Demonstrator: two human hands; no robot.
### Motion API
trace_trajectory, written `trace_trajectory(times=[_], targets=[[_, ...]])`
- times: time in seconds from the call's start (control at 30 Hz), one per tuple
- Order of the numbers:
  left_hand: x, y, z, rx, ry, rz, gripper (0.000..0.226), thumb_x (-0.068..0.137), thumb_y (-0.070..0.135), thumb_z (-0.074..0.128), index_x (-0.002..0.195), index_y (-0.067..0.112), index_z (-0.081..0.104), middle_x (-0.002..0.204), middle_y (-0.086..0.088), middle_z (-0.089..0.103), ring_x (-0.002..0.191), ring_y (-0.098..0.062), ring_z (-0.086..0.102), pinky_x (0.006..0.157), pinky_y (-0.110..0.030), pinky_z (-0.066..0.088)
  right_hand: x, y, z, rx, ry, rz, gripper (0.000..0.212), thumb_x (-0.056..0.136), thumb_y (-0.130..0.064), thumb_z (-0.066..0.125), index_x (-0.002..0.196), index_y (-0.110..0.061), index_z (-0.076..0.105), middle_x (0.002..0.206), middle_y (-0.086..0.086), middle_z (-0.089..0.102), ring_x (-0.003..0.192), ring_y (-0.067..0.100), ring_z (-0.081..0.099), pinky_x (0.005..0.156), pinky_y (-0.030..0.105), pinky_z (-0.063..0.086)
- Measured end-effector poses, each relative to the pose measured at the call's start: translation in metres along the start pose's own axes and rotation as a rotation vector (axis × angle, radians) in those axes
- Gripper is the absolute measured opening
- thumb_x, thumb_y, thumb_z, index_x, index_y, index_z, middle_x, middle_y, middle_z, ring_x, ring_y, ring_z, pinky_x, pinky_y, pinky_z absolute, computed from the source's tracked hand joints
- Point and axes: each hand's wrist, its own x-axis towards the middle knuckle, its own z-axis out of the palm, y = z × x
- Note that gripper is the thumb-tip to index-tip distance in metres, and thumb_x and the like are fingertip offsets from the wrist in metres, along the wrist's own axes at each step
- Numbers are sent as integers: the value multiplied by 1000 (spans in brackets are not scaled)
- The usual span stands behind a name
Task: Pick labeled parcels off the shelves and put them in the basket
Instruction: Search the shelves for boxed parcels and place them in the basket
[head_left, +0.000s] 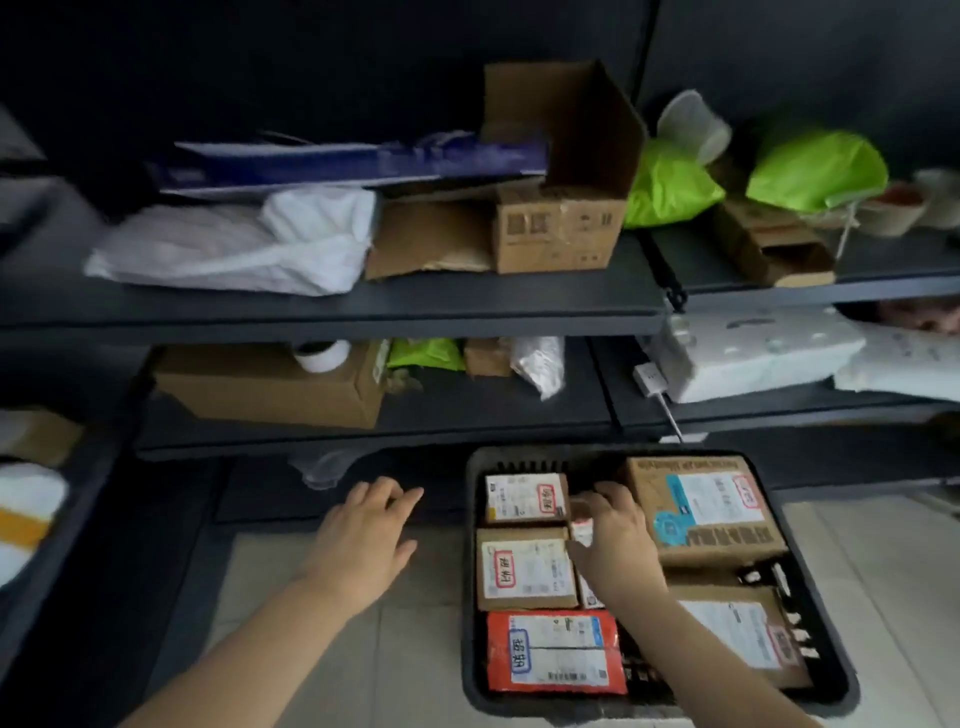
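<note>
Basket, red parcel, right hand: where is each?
basket (469, 571): head view, left rim.
red parcel (555, 652): head view, middle of its label.
right hand (618, 548): head view, back of hand, gripping small parcel (582, 532).

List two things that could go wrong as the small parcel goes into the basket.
1. The basket is nearly full, so the small parcel that the right hand pinches may wedge between the boxes or end up hiding a label.
2. A white plug hangs by its cable off the shelf just above the basket; lifting the basket might snag it.
</note>
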Motion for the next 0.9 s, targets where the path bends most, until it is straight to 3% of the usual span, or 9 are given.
trace_trajectory(times=[0.27, 0.47, 0.6, 0.7, 0.9], targets=[[-167, -141, -120, 14, 184, -364, 53, 96, 39, 44, 145, 23, 31, 135, 1, 42, 122, -21, 41, 95, -34, 44, -39, -209, -62, -73, -262, -478, 59, 86, -29, 65, 139, -14, 43, 144, 3, 40, 129, 21, 42, 104, 29, 38], [-305, -215, -154, 7, 201, -641, 49, 95, 40, 46, 141, 24, 38, 136, 1, 43, 124, -22, 40, 97, -34, 40, -115, -363, -62, -127, -322, -816, 49, 92, -19, 54, 139, -16, 41, 138, 6, 46, 116, 25, 53, 89, 28, 44], [-386, -251, -171, 5, 218, -743, 52, 94, 42, 46, 143, 27, 35, 140, 6, 37, 129, -17, 35, 101, -35, 39, -165, -439, -60, -177, -299, -991, 55, 92, -18, 53, 144, -18, 34, 149, 3, 35, 133, 22, 38, 106, 29, 35], [-438, -276, -181, -5, 267, -808, 54, 94, 41, 47, 144, 25, 34, 141, 6, 37, 129, -16, 35, 100, -33, 39, -200, -488, -58, -206, -251, -1076, 51, 92, -20, 53, 140, -17, 38, 145, 4, 37, 132, 24, 37, 104, 33, 37], [-501, -326, -181, -2, 311, -890, 55, 95, 40, 46, 146, 24, 31, 143, 6, 34, 132, -16, 31, 104, -30, 35, -249, -559, -33, -233, -210, -1146, 58, 91, -20, 52, 146, -19, 31, 148, 1, 34, 133, 22, 35, 104, 35, 38]])
